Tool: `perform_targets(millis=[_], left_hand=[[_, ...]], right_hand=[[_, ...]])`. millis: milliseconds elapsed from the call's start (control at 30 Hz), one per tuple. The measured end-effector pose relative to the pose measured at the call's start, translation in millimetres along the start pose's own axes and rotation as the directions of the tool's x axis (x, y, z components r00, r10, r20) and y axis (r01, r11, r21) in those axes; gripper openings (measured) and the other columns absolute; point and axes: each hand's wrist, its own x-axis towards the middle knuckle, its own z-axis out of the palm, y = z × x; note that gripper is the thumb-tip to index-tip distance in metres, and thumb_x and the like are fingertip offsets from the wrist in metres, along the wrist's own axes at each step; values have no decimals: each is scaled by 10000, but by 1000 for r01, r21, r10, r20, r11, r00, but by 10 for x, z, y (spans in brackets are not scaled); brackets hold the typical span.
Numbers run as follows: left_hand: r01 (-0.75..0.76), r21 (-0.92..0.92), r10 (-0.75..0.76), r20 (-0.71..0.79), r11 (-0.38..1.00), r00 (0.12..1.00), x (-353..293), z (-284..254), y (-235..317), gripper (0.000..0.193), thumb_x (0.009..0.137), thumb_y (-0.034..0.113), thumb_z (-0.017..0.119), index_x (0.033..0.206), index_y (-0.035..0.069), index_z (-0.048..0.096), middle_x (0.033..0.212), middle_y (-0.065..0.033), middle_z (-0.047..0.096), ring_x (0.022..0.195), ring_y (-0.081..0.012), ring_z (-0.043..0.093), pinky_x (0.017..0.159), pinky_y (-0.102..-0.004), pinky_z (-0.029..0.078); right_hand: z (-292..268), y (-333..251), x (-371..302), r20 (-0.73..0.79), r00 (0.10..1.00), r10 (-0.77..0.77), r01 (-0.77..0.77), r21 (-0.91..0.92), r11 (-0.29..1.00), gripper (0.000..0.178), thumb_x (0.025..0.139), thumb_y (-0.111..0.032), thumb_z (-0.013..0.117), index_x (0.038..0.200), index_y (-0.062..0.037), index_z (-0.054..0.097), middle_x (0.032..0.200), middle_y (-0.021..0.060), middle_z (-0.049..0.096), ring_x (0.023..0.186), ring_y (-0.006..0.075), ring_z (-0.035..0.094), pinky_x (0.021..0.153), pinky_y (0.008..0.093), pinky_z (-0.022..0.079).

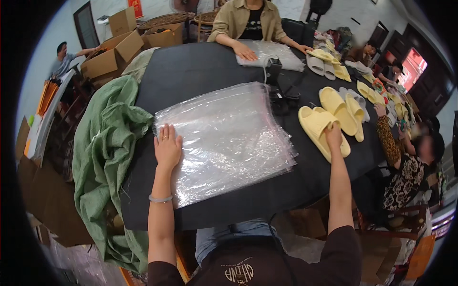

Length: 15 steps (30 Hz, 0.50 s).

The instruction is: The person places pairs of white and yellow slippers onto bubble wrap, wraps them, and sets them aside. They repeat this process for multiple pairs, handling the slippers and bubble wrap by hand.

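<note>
A stack of clear plastic bags [229, 138] lies flat on the black-covered table in front of me. On its left edge my left hand [168, 147] rests flat and open, fingers stretched out; a pale bangle circles that wrist. Over to the right, my right hand [334, 136] grips a yellow slipper [315, 125] by its strap, with the fingertips partly hidden by the strap. More yellow slippers [339, 107] lie just beyond it, beside a grey slipper [365, 110].
Green woven cloth [107, 138] hangs over the table's left edge. A black device with a cable [273, 71] stands behind the bags. Across the table, a person presses another bag stack [267, 52]. More slippers line the right side, where other people sit. Cardboard boxes [102, 62] stand back left.
</note>
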Motion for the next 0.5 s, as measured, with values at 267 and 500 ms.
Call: perform_targets(millis=[267, 500], left_hand=[[12, -13, -12, -10, 1000, 1000, -14, 16, -7, 552, 940, 370, 365, 1397, 61, 353, 1485, -102, 284, 1382, -241, 236, 1108, -456, 184], [20, 1, -20, -23, 1000, 1000, -18, 63, -28, 544, 951, 370, 334, 1404, 69, 329, 1492, -102, 267, 1380, -245, 243, 1103, -466, 196]], right_hand=[[100, -606, -93, -393, 912, 118, -49, 181, 982, 560, 804, -234, 607, 1311, -77, 429, 1355, 185, 405, 1277, 330, 368, 1020, 462, 311], [-601, -2647, -1547, -196, 575, -794, 681, 653, 332, 264, 856, -60, 518, 1110, -26, 577, 1170, 153, 557, 1133, 305, 506, 1000, 379, 350]])
